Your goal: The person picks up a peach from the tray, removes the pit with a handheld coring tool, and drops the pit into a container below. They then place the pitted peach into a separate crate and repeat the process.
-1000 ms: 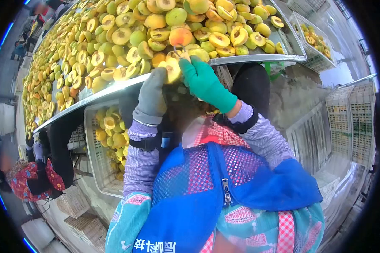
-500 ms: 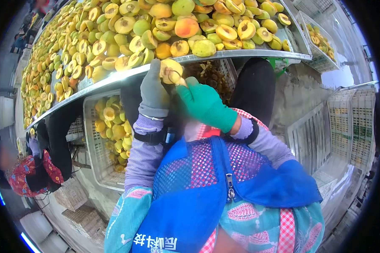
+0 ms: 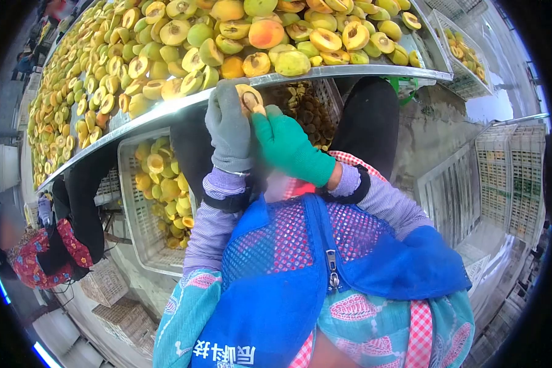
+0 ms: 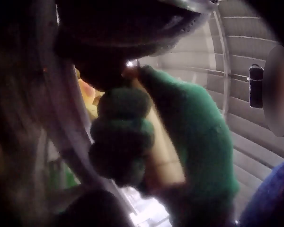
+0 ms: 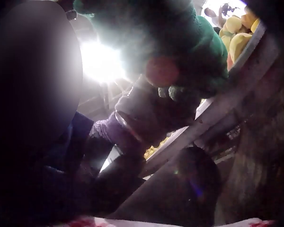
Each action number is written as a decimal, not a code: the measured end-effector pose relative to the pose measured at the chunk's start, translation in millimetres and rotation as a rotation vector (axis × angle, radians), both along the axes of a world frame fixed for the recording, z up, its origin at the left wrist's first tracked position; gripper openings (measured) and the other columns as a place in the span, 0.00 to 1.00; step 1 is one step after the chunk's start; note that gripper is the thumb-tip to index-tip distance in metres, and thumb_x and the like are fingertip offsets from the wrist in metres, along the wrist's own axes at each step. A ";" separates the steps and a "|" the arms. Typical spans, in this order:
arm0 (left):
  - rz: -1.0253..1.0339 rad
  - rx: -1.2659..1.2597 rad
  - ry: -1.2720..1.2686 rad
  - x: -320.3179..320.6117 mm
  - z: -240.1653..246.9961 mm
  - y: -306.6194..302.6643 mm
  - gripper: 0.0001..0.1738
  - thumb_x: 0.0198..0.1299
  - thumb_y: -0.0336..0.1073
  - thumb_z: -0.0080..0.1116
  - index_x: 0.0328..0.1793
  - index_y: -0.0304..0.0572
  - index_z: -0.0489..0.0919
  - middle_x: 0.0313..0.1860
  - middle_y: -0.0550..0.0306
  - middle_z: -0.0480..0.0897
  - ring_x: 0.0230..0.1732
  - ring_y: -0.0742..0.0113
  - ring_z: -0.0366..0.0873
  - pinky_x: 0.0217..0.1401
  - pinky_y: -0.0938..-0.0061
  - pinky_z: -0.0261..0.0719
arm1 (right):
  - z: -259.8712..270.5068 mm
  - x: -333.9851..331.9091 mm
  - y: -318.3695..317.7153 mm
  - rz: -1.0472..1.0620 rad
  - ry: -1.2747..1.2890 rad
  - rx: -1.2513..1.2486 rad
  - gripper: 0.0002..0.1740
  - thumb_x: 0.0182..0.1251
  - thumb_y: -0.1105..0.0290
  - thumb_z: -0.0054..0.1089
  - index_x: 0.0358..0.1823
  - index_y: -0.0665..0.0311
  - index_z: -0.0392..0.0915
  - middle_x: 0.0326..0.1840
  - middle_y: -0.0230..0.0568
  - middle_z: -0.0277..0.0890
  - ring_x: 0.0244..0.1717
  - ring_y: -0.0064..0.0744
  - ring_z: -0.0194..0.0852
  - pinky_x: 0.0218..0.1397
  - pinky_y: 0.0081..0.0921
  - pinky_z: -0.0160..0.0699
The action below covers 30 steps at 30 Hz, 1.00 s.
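as left hand point(image 3: 229, 132) holds 1 peach half point(image 3: 249, 98), right hand point(image 3: 288, 147) pinches it beside rim point(image 3: 325, 72).

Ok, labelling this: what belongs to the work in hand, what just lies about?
In use: grey-gloved left hand, green-gloved right hand, halved yellow fruit, pale-handled tool.
Lying about: heaped cut fruit, metal table, white crate of brown pits, white crate of yellow halves.

The halved peach point(image 3: 249, 98), yellow-orange with its brownish pit hollow showing, sits pinched in the left hand point(image 3: 229, 129) just below the near edge of the table point(image 3: 349, 69). The tan-handled tool point(image 4: 162, 151), gripped in the right hand point(image 3: 286, 146), meets the peach's right side.
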<state>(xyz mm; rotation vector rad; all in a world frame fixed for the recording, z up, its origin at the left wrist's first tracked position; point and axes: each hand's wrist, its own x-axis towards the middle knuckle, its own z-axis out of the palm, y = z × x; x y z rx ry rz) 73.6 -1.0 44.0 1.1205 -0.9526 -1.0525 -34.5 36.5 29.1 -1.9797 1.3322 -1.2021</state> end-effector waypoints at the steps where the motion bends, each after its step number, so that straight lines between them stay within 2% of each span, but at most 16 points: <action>1: -0.021 0.015 -0.014 0.4 2.9 1.4 0.19 0.71 0.43 0.43 0.44 0.34 0.78 0.32 0.58 0.79 0.33 0.73 0.73 0.39 0.77 0.72 | -0.8 1.9 0.1 -0.009 -0.010 -0.049 0.15 0.74 0.61 0.44 0.36 0.67 0.69 0.22 0.57 0.70 0.20 0.61 0.68 0.23 0.49 0.68; 2: -0.041 0.032 -0.028 1.0 6.1 3.2 0.19 0.71 0.43 0.43 0.44 0.34 0.78 0.31 0.59 0.79 0.32 0.73 0.73 0.37 0.77 0.72 | -3.9 4.8 -1.2 -0.024 -0.021 -0.153 0.15 0.73 0.60 0.45 0.37 0.67 0.69 0.21 0.55 0.70 0.18 0.57 0.68 0.22 0.47 0.69; 4: -0.008 0.015 -0.045 -5.0 15.7 4.3 0.18 0.71 0.42 0.44 0.42 0.34 0.78 0.29 0.59 0.78 0.30 0.74 0.73 0.35 0.78 0.71 | -5.1 6.4 0.3 0.034 -0.186 -0.029 0.16 0.74 0.58 0.45 0.37 0.65 0.70 0.20 0.49 0.70 0.15 0.47 0.68 0.20 0.41 0.68; 5: 0.006 0.005 -0.054 -7.5 18.4 3.7 0.17 0.71 0.41 0.44 0.42 0.34 0.78 0.27 0.60 0.78 0.29 0.74 0.73 0.34 0.79 0.71 | -3.0 5.8 3.3 0.103 -0.339 0.200 0.17 0.74 0.56 0.45 0.38 0.64 0.70 0.19 0.45 0.70 0.14 0.40 0.67 0.18 0.37 0.67; 8: 0.050 -0.117 -0.298 -3.2 7.9 -0.8 0.14 0.70 0.39 0.46 0.41 0.35 0.78 0.26 0.60 0.77 0.26 0.76 0.71 0.30 0.82 0.69 | 8.6 -1.7 -2.7 0.259 -0.667 0.725 0.19 0.74 0.53 0.44 0.39 0.62 0.71 0.19 0.35 0.67 0.14 0.25 0.64 0.15 0.27 0.63; 9: -0.039 -0.052 -0.171 -1.9 14.2 -1.9 0.14 0.69 0.39 0.47 0.40 0.35 0.78 0.25 0.60 0.77 0.25 0.77 0.70 0.29 0.82 0.68 | 11.3 -4.3 -5.6 0.305 -0.757 0.870 0.19 0.74 0.52 0.43 0.39 0.61 0.71 0.19 0.32 0.66 0.15 0.20 0.63 0.15 0.23 0.62; 11: -0.215 0.081 0.088 -0.3 29.8 -3.4 0.14 0.68 0.40 0.49 0.39 0.36 0.79 0.24 0.61 0.76 0.22 0.79 0.69 0.25 0.84 0.66 | 9.3 -8.9 -4.6 0.306 -0.772 0.916 0.20 0.74 0.51 0.42 0.38 0.61 0.71 0.19 0.32 0.67 0.15 0.22 0.63 0.15 0.22 0.62; 13: -0.136 0.159 0.065 3.3 20.3 -8.5 0.15 0.68 0.41 0.51 0.37 0.36 0.80 0.22 0.62 0.77 0.20 0.80 0.68 0.23 0.85 0.65 | 22.2 -8.0 -0.9 0.338 -0.819 0.949 0.20 0.74 0.49 0.42 0.36 0.59 0.69 0.19 0.32 0.68 0.15 0.24 0.63 0.17 0.22 0.63; 15: -0.120 0.246 0.094 5.5 23.6 -7.2 0.17 0.67 0.43 0.53 0.33 0.36 0.81 0.20 0.62 0.78 0.19 0.81 0.68 0.22 0.85 0.64 | 23.0 -5.5 3.0 0.525 -1.328 1.280 0.20 0.73 0.47 0.42 0.35 0.57 0.69 0.19 0.32 0.66 0.14 0.25 0.62 0.16 0.23 0.62; 16: -0.144 0.203 0.061 5.7 23.6 -13.2 0.18 0.68 0.44 0.50 0.36 0.35 0.80 0.21 0.59 0.79 0.20 0.78 0.71 0.23 0.84 0.67 | 24.7 -4.7 -2.1 0.628 -1.579 1.426 0.21 0.73 0.46 0.43 0.35 0.56 0.68 0.18 0.31 0.65 0.14 0.25 0.61 0.16 0.24 0.62; 18: -0.179 0.143 0.009 6.0 14.7 -14.1 0.21 0.71 0.46 0.45 0.41 0.33 0.78 0.23 0.52 0.81 0.23 0.71 0.77 0.26 0.81 0.74 | 30.7 -5.3 -0.7 0.493 -1.360 1.350 0.22 0.72 0.44 0.43 0.33 0.54 0.67 0.17 0.30 0.62 0.13 0.27 0.60 0.15 0.25 0.60; 20: -0.253 0.179 0.040 7.0 16.0 -16.7 0.22 0.71 0.47 0.45 0.42 0.32 0.78 0.24 0.52 0.81 0.23 0.72 0.76 0.27 0.81 0.74 | 34.5 -0.2 1.2 0.351 -1.127 1.166 0.22 0.72 0.44 0.43 0.33 0.54 0.68 0.17 0.30 0.62 0.13 0.27 0.60 0.15 0.25 0.60; 22: -0.343 0.217 0.154 10.4 22.5 -15.5 0.23 0.71 0.48 0.45 0.42 0.31 0.78 0.24 0.53 0.81 0.23 0.73 0.76 0.27 0.81 0.74 | 38.9 -3.4 -4.1 0.475 -1.355 1.322 0.22 0.72 0.44 0.43 0.31 0.54 0.68 0.18 0.30 0.64 0.13 0.26 0.60 0.16 0.25 0.61; 23: -0.322 0.214 0.155 8.5 25.9 -14.7 0.22 0.70 0.46 0.45 0.41 0.31 0.79 0.24 0.53 0.81 0.23 0.72 0.76 0.27 0.80 0.74 | 39.6 -3.6 -3.3 0.535 -1.470 1.412 0.22 0.72 0.44 0.43 0.30 0.54 0.68 0.18 0.30 0.65 0.13 0.26 0.60 0.16 0.24 0.62; 26: -0.297 0.113 0.038 10.7 7.9 -22.2 0.20 0.70 0.44 0.45 0.39 0.32 0.79 0.24 0.52 0.81 0.24 0.71 0.76 0.28 0.79 0.74 | 28.7 7.0 1.6 0.281 -0.926 1.002 0.22 0.72 0.44 0.43 0.31 0.54 0.68 0.18 0.29 0.65 0.13 0.24 0.60 0.16 0.23 0.62; 30: -0.341 0.152 0.054 14.9 18.0 -18.0 0.21 0.70 0.46 0.44 0.39 0.33 0.78 0.25 0.50 0.81 0.24 0.69 0.76 0.28 0.78 0.75 | 43.4 -8.7 -7.2 0.610 -1.357 1.488 0.22 0.72 0.43 0.44 0.35 0.55 0.68 0.18 0.26 0.61 0.13 0.22 0.56 0.17 0.21 0.60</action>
